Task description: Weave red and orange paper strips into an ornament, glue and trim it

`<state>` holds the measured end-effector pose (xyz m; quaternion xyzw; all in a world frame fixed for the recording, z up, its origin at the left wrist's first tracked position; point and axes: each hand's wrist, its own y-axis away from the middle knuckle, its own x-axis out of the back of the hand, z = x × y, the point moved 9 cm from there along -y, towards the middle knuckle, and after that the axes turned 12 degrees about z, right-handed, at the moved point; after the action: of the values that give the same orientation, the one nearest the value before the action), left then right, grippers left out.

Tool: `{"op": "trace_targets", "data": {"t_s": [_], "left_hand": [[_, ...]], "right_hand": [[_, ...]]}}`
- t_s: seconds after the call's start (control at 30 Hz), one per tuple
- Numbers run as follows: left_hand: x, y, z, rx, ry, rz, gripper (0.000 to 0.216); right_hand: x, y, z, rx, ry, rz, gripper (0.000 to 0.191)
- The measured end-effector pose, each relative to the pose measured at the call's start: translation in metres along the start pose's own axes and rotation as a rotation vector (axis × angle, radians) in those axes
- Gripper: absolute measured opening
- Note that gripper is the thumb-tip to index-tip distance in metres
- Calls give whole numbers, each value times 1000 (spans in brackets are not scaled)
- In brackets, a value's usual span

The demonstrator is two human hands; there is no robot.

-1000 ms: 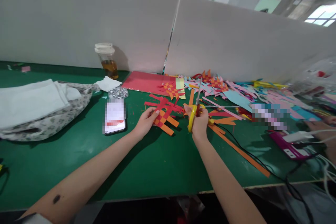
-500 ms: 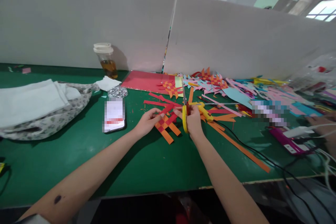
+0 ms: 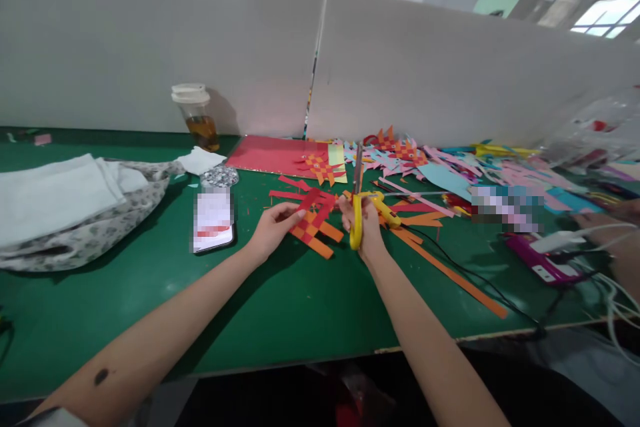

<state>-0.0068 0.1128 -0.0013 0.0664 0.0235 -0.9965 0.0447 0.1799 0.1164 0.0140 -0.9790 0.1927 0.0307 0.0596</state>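
Observation:
Between thumb and fingers, my left hand (image 3: pixel 274 230) pinches the left edge of a woven paper piece (image 3: pixel 309 227) of red and orange strips. Loose orange ends stick out from it to the lower right, and red ends point upward. My right hand (image 3: pixel 365 223) is closed round the yellow handles of a pair of scissors (image 3: pixel 355 230), whose blades point up and away from me. The right fingertips are close to the piece's right side; whether they touch it I cannot tell. A yellow glue gun (image 3: pixel 384 208) lies just beyond the right hand.
Finished woven paper fish (image 3: pixel 320 167) lie by a red sheet (image 3: pixel 270 155). Paper strips (image 3: pixel 500 177) are heaped at the back right, near a purple power strip (image 3: pixel 543 260) with cables. A phone (image 3: pixel 214 219), a cup (image 3: pixel 197 117) and a cloth bundle (image 3: pixel 85 213) stand left. Another person's hand (image 3: pixel 610 233) is far right.
My right hand has drawn slightly away from the woven paper, where its fingers were at the red strips. The woven piece has turned a little and now shows more of its red strips.

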Motion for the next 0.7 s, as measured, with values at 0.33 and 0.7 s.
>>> {"op": "trace_targets", "data": {"t_s": [0.33, 0.7], "left_hand": [[-19, 10, -8, 42, -56, -206, 18], [-30, 17, -11, 19, -69, -366, 11]], "right_hand": [[9, -3, 4, -20, -8, 74, 58], [16, -13, 4, 67, -11, 138, 54]]}}
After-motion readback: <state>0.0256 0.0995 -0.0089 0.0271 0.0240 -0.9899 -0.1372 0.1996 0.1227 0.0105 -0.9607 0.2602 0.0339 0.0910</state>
